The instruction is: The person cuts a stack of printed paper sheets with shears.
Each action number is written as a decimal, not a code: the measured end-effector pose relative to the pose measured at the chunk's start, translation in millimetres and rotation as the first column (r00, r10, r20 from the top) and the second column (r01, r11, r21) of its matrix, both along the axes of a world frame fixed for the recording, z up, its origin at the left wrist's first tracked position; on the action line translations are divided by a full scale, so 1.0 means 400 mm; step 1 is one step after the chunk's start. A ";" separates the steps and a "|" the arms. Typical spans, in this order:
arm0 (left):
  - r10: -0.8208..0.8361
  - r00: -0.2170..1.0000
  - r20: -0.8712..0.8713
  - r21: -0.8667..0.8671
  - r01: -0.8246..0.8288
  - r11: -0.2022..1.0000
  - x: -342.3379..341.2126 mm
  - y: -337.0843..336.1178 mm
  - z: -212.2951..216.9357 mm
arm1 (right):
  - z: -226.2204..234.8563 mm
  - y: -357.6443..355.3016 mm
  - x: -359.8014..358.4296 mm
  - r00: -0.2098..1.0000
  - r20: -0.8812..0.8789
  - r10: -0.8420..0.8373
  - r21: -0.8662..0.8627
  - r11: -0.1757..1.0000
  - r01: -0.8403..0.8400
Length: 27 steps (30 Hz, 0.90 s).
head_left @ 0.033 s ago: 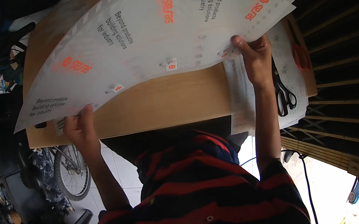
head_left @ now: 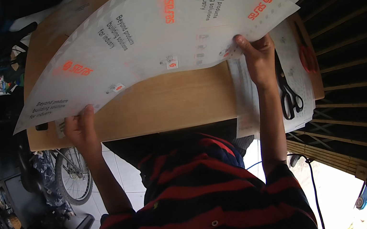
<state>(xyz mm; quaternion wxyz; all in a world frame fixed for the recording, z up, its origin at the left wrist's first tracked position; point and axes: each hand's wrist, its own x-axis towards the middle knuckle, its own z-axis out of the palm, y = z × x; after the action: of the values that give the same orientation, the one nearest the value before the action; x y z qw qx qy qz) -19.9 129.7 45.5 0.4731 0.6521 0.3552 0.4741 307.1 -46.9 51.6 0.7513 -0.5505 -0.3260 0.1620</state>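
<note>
A large arc-shaped sheet of translucent white paper (head_left: 147, 43), printed in orange and black, is held up over the table. It looks like more than one layer, since a second edge shows along the outer curve and at the right end. My left hand (head_left: 81, 125) pinches its inner edge near the left end, thumb on top. Toward the right end my right hand (head_left: 258, 56) grips the same inner edge, thumb on the upper face and fingers mostly hidden underneath. Black-handled scissors (head_left: 290, 96) lie just right of my right forearm.
The wooden table (head_left: 167, 102) spans the front. On its right side lie more printed sheets (head_left: 299, 66) under the scissors, with a red-handled tool (head_left: 307, 58) beside them. A folding metal gate (head_left: 350, 65) stands at the right, a bicycle wheel (head_left: 73, 176) below the table's left edge.
The paper and my right hand have shifted very slightly to the left. Both hands keep their hold.
</note>
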 end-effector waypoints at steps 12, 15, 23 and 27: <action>0.009 1.000 -0.018 -0.043 -0.010 0.999 -0.010 0.042 -0.053 | -0.051 0.081 -0.003 0.993 -0.010 0.116 -0.093 0.989 -0.116; -0.020 1.000 0.024 -0.060 0.021 0.998 -0.008 0.037 -0.063 | -0.048 0.085 -0.010 0.987 -0.043 0.153 -0.160 0.974 -0.158; 0.202 0.979 -0.007 -0.008 -0.202 0.979 0.048 0.044 -0.028 | -0.038 0.105 0.012 0.987 0.036 0.154 -0.147 0.978 -0.148; 0.214 0.977 0.010 -0.058 -0.213 0.975 0.064 0.035 -0.062 | -0.073 0.090 0.024 0.985 0.000 0.171 -0.221 0.961 -0.166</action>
<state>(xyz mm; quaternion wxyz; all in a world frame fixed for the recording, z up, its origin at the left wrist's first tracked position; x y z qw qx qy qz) 5.8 143.6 20.8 0.4405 0.5926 0.4327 0.5172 316.8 -10.8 22.4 0.6659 -0.6023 -0.3587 0.2552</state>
